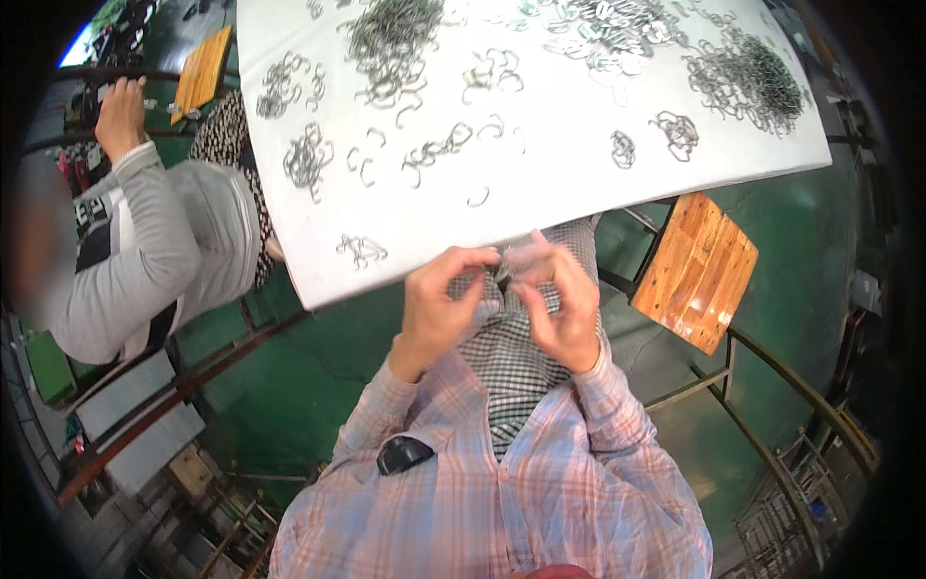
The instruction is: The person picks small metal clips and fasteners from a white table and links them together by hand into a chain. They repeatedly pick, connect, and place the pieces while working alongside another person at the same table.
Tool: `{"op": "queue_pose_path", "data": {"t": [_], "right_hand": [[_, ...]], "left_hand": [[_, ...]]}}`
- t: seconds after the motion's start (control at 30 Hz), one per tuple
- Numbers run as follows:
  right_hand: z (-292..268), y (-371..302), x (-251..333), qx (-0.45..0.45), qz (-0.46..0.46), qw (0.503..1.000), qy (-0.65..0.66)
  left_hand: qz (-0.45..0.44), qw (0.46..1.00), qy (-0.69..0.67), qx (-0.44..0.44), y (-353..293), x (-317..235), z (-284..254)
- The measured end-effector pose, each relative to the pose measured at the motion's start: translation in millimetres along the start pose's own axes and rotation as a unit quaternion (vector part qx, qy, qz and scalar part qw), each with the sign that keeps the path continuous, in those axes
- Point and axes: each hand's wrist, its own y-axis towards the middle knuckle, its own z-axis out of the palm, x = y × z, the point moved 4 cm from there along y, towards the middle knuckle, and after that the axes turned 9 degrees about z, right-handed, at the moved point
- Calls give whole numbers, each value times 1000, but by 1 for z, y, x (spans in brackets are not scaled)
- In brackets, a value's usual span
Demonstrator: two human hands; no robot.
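Note:
My left hand (440,307) and my right hand (563,311) meet just off the near edge of the white table (424,217), above my lap. Between their fingertips is a small metal piece (503,262), too blurred to name exactly. The left thumb and fingers are closed on it. Motion smears the raised fingers of the right hand, while its thumb and forefinger curl toward the same piece. Nearest on the tabletop lie a single C-shaped metal hook (478,198) and a small cluster of bent metal hooks (361,252).
Larger heaps of dark C-shaped hooks (391,39) and wire-like metal pieces (752,87) lie farther back, with silver oval links (612,34) between them. At the left sits another person (193,227) in a grey top. A wooden stool (696,272) stands at the right.

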Motion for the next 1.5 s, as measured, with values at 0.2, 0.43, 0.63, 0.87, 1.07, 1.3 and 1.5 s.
{"op": "queue_pose_path", "data": {"t": [0.2, 0.43, 0.63, 0.87, 1.07, 1.3, 1.5], "right_hand": [[-6, -5, 1, -14, -17, 1000, 14], [-5, -4, -1, 3, -28, 1000, -2], [1, -3, -9, 0, -25, 1000, 1], [-2, -3, -20, -30, -9, 999, -30], [6, 4, -24, -20, -30, 997, -75], [15, 2, -24, -19, -30, 993, -116], [21, -4, -29, -10, -22, 992, -125]], "left_hand": [[111, 987, 108, 37, 151, 27, 17], [205, 924, 323, 5, 288, 82, 106], [97, 959, 259, 69, 278, 81, 83], [-94, 985, -43, 136, 106, 23, 23], [-80, 990, -6, 113, 45, -12, -8], [-27, 995, 50, 84, 34, -22, -16], [-1, 999, 50, 18, 16, -23, -14]]}}
